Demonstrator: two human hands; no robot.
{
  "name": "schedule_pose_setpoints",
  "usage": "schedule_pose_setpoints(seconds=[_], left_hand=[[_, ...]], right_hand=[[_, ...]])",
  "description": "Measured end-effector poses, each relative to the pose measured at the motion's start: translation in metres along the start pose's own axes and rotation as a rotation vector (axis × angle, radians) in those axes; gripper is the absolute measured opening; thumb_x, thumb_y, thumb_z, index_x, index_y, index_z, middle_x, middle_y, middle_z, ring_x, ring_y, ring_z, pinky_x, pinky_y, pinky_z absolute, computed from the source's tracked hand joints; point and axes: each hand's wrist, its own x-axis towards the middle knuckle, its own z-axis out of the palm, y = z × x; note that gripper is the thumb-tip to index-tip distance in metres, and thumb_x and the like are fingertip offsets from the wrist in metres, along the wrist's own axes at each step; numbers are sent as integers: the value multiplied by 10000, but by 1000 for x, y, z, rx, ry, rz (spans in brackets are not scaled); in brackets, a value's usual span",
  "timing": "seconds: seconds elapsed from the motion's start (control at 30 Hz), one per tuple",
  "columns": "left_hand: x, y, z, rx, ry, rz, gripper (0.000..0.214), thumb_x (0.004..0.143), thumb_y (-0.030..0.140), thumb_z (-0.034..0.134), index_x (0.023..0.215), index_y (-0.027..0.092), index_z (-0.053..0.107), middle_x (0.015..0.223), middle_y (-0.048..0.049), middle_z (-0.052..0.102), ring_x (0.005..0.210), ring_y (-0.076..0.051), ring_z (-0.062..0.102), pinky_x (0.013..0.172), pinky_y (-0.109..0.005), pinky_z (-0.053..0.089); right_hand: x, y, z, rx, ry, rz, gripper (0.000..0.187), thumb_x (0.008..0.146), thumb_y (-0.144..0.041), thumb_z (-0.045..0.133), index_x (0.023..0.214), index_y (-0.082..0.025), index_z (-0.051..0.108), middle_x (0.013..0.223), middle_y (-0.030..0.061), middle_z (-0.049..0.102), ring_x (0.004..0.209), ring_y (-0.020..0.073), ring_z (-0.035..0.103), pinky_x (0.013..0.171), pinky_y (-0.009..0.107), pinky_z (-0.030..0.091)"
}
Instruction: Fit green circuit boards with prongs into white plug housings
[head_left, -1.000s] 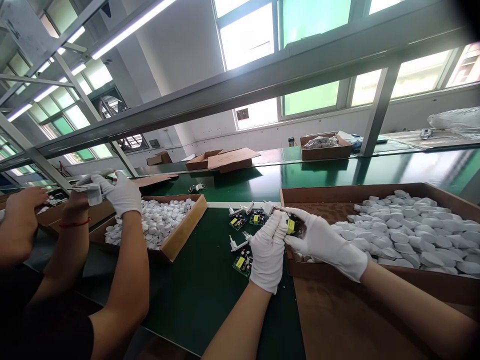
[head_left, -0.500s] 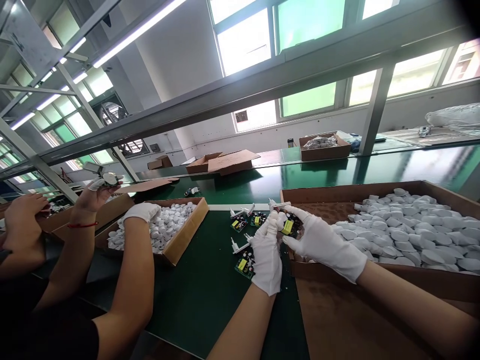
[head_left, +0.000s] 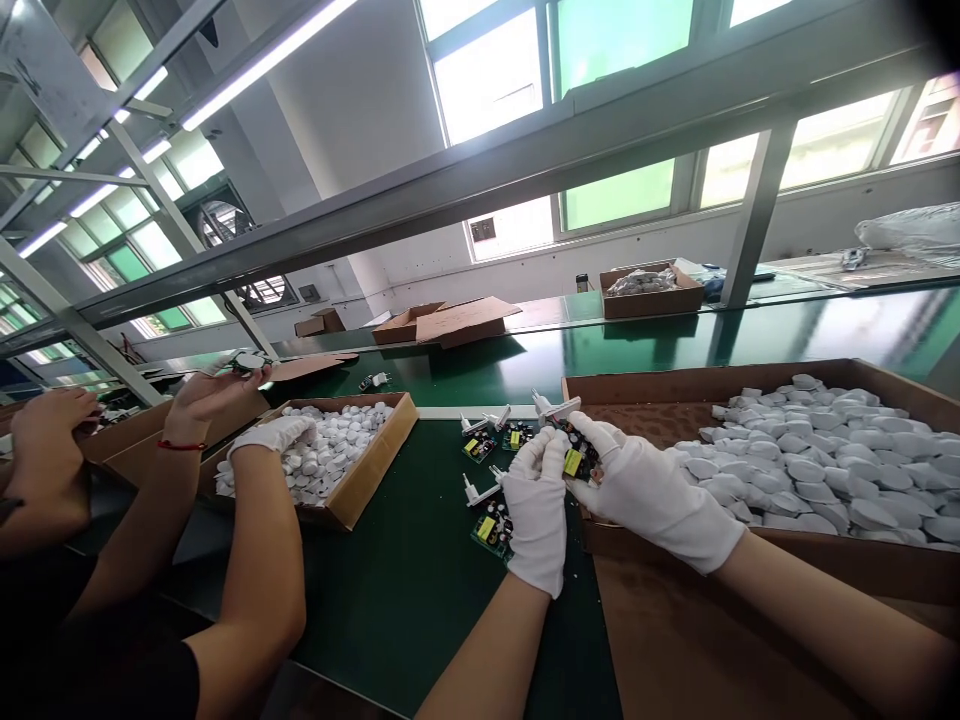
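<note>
My right hand (head_left: 660, 495), in a white glove, grips the edge of a small circuit board (head_left: 573, 462) with a yellow-wrapped component. A white plug piece (head_left: 555, 407) with pins stands at the board's far end. My left hand (head_left: 537, 515), also gloved, has its fingers pinched together against the board's near-left side; the fingertips hide part of it. Left of my hands, several similar boards lie on the green work surface (head_left: 390, 590), among them one circuit board (head_left: 491, 530) beside my left wrist, with white plug pieces attached.
A cardboard box (head_left: 757, 377) of white plastic covers (head_left: 847, 460) stands at right. At left, a co-worker's gloved hand (head_left: 274, 436) reaches into a box (head_left: 375, 460) of white parts; their bare hand (head_left: 214, 390) holds up a board. A metal beam (head_left: 450, 205) crosses above.
My hands stay at nearly the same spot, with the fingers slightly shifted on the board. The co-worker's raised hand has moved right, and their gloved hand a little left.
</note>
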Motion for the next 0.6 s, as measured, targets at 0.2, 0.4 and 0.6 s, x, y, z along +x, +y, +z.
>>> schedule_pose_setpoints(seconds=[0.2,0.4,0.6], left_hand=[[0,-1,-3,-123,-58,-5,141,675,261,639,752,143,645,845,-37,632,846,-163,566,848,-297,420],[4,-2,-1,-306,-23,-125,160,640,287,668,712,147,643,705,-10,623,689,-118,575,779,-274,445],[0,-7,-3,-1,0,68,167,661,265,647,786,154,642,829,-29,628,794,-142,567,789,-265,432]], right_hand=[[1,2,-1,119,19,-11,582,670,-374,506,1205,-195,365,974,85,589,688,211,588,578,310,453],[2,2,-3,137,0,-39,565,686,-376,488,1211,-209,361,1009,77,574,709,211,587,597,314,460],[1,3,2,129,20,-56,548,665,-302,510,1187,-191,388,1040,94,559,749,212,583,645,310,456]])
